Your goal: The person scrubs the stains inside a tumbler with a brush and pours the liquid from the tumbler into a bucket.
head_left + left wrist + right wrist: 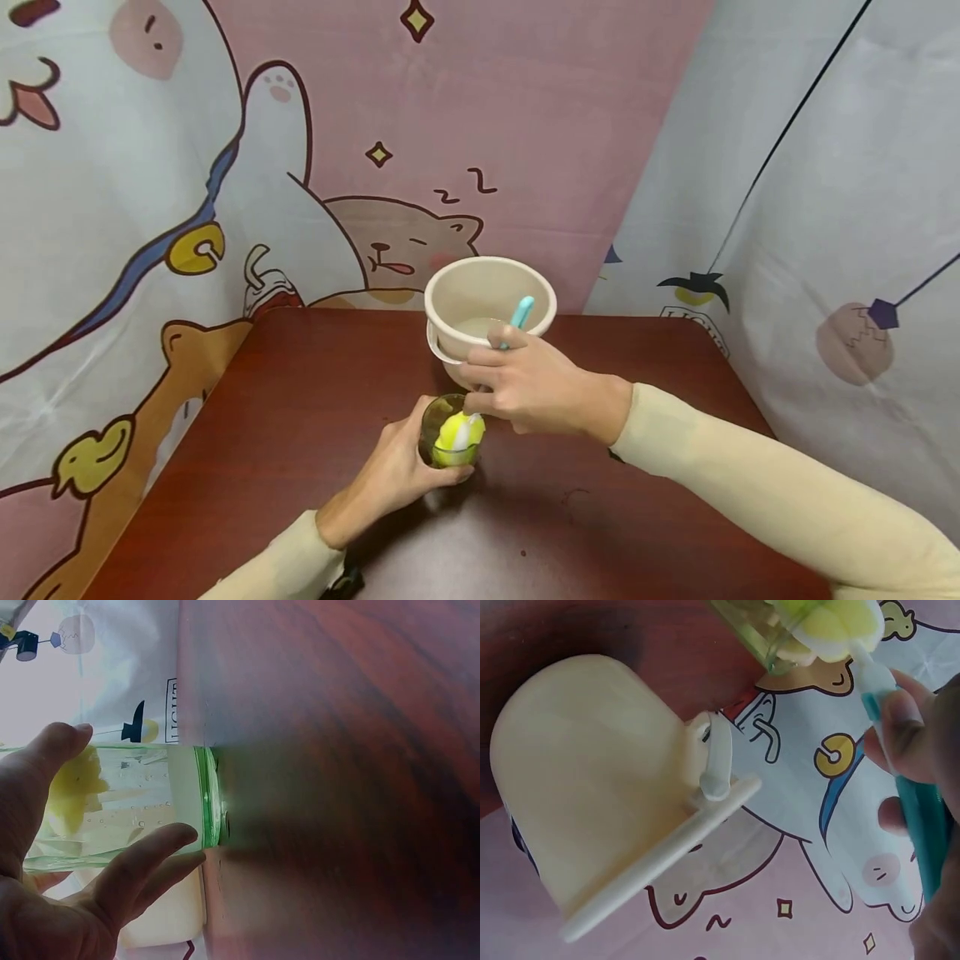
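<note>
My left hand [397, 462] grips a green-tinted glass [142, 817] from the side, thumb and fingers round its wall. In the left wrist view, drops cling to the glass and its base is right at the tabletop. My right hand [536, 383] holds a cup brush by its teal and white handle [922, 825]. The brush's yellow and white sponge head [459, 431] sits in the glass's mouth. Above my right fingers the teal handle end sticks up, overlapping the bucket in the head view.
Just behind the glass stands a cream bucket [491, 283] with its carrying handle [718, 757] hanging down at the side. Both are on a dark red-brown table [322, 375]. A cartoon-printed cloth [525, 125] hangs round the table's back and sides.
</note>
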Motion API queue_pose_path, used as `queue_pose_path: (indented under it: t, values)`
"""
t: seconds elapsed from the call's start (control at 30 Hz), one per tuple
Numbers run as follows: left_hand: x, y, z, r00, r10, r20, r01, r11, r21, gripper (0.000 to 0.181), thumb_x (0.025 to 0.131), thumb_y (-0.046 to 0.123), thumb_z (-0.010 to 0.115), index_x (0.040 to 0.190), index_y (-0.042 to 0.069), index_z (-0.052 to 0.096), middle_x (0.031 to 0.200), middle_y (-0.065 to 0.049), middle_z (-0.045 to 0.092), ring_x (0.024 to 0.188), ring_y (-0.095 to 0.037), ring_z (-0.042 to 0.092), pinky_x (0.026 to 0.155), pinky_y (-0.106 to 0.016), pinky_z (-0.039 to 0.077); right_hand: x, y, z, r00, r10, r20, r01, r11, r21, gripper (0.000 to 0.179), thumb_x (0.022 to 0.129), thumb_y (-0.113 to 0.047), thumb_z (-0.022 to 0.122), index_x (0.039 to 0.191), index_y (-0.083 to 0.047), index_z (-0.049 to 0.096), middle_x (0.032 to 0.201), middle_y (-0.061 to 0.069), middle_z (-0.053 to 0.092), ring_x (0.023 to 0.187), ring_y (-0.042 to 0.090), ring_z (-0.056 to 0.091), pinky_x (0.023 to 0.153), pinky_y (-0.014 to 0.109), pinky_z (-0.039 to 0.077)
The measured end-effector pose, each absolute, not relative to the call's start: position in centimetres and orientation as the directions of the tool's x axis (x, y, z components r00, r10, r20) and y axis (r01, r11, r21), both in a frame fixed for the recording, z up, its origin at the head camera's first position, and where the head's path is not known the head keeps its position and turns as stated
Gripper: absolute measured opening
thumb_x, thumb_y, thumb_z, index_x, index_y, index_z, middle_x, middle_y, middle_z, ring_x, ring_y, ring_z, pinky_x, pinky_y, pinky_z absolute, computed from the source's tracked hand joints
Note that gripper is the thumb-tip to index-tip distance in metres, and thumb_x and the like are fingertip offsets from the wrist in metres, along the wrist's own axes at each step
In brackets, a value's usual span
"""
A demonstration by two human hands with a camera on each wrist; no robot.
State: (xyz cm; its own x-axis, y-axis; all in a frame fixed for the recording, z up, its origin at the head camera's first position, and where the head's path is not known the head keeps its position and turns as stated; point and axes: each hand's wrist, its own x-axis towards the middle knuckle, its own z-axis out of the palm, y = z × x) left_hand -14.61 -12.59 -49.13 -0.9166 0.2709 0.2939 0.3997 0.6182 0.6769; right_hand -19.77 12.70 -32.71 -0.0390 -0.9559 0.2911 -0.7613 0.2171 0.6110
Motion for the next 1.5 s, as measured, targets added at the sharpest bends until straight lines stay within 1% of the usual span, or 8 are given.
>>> queue_pose_path:
  t: [0.1, 0.23, 0.5, 0.73, 1.03, 1.27, 1.4, 1.5]
  values:
    - [-14.5, -12.6, -49.2, -0.92, 0.266, 0.289, 0.393, 0.623, 0.677, 0.088, 0.076, 0.042, 0.112, 0.146, 0.03, 0.06, 0.112, 0.009, 0.082, 0.095, -0.008, 0.078, 0.084, -0.03, 0.064, -19.7, 12.5, -33.4, 0.022, -0.932, 0.361, -0.753, 0.222, 0.619, 0.03, 0.079, -0.016, 0.091, 0.094, -0.036, 0.075, 0.113, -0.011, 0.076, 0.105, 0.014, 0.064, 0.106, 0.037, 0.046]
    - [-14.4, -12.6, -49.2, -0.919, 0.266, 0.29, 0.394, 0.633, 0.666, 0.087, 0.077, 0.042, 0.111, 0.146, 0.03, 0.059, 0.112, 0.009, 0.081, 0.092, -0.007, 0.077, 0.081, -0.029, 0.063, -19.6, 12.1, -34.2, 0.084, -0.905, 0.417, -0.732, 0.228, 0.642, 0.03, 0.088, -0.009, 0.081, 0.095, -0.038, 0.076, 0.103, -0.009, 0.072, 0.101, 0.015, 0.064, 0.106, 0.036, 0.045]
    - [-14.5, -12.6, -49.1, -0.918, 0.269, 0.291, 0.397, 0.634, 0.664, 0.088, 0.077, 0.043, 0.11, 0.147, 0.028, 0.058, 0.108, 0.007, 0.08, 0.089, -0.007, 0.075, 0.078, -0.028, 0.063, -19.4, 10.9, -34.7, 0.133, -0.905, 0.404, -0.664, 0.221, 0.714, 0.016, 0.095, -0.016, 0.086, 0.096, -0.031, 0.079, 0.098, -0.008, 0.073, 0.102, 0.015, 0.066, 0.108, 0.037, 0.04]
    - [-14.5, -12.7, -49.0, -0.916, 0.275, 0.292, 0.401, 0.626, 0.668, 0.092, 0.077, 0.044, 0.111, 0.149, 0.027, 0.057, 0.109, 0.006, 0.08, 0.091, -0.008, 0.077, 0.08, -0.03, 0.065, -19.8, 9.6, -34.4, 0.174, -0.922, 0.345, -0.618, 0.171, 0.767, 0.017, 0.1, -0.012, 0.08, 0.088, -0.024, 0.077, 0.095, -0.007, 0.07, 0.099, 0.016, 0.064, 0.111, 0.037, 0.037]
    - [-14.5, -12.8, -49.0, -0.915, 0.281, 0.29, 0.404, 0.619, 0.673, 0.087, 0.077, 0.043, 0.11, 0.144, 0.027, 0.057, 0.111, 0.007, 0.081, 0.095, -0.008, 0.078, 0.082, -0.028, 0.064, -19.8, 9.0, -33.5, 0.079, -0.971, 0.224, -0.585, 0.137, 0.8, 0.009, 0.098, -0.021, 0.084, 0.091, -0.026, 0.086, 0.103, -0.005, 0.077, 0.11, 0.019, 0.065, 0.115, 0.036, 0.04]
    - [-14.5, -12.8, -48.9, -0.915, 0.288, 0.284, 0.404, 0.616, 0.676, 0.085, 0.078, 0.041, 0.11, 0.143, 0.025, 0.058, 0.11, 0.007, 0.081, 0.095, -0.009, 0.078, 0.083, -0.032, 0.066, -19.6, 9.3, -32.6, 0.023, -0.986, 0.162, -0.535, 0.125, 0.836, 0.01, 0.097, -0.028, 0.086, 0.087, -0.029, 0.085, 0.099, -0.008, 0.075, 0.104, 0.017, 0.062, 0.109, 0.035, 0.036]
    - [-14.6, -12.8, -48.9, -0.913, 0.287, 0.29, 0.408, 0.613, 0.677, 0.084, 0.077, 0.04, 0.11, 0.142, 0.025, 0.058, 0.11, 0.008, 0.081, 0.095, -0.01, 0.079, 0.085, -0.037, 0.068, -19.6, 9.4, -32.3, -0.009, -0.991, 0.137, -0.54, 0.12, 0.833, 0.011, 0.097, -0.029, 0.086, 0.086, -0.03, 0.083, 0.096, -0.008, 0.072, 0.102, 0.016, 0.061, 0.106, 0.035, 0.035]
    - [-14.6, -12.8, -48.9, -0.911, 0.287, 0.296, 0.412, 0.618, 0.67, 0.085, 0.077, 0.041, 0.111, 0.142, 0.026, 0.058, 0.11, 0.008, 0.081, 0.096, -0.01, 0.08, 0.085, -0.036, 0.068, -19.5, 9.5, -32.0, -0.031, -0.992, 0.125, -0.557, 0.121, 0.821, 0.013, 0.096, -0.029, 0.086, 0.084, -0.032, 0.081, 0.094, -0.009, 0.072, 0.103, 0.016, 0.061, 0.106, 0.035, 0.036]
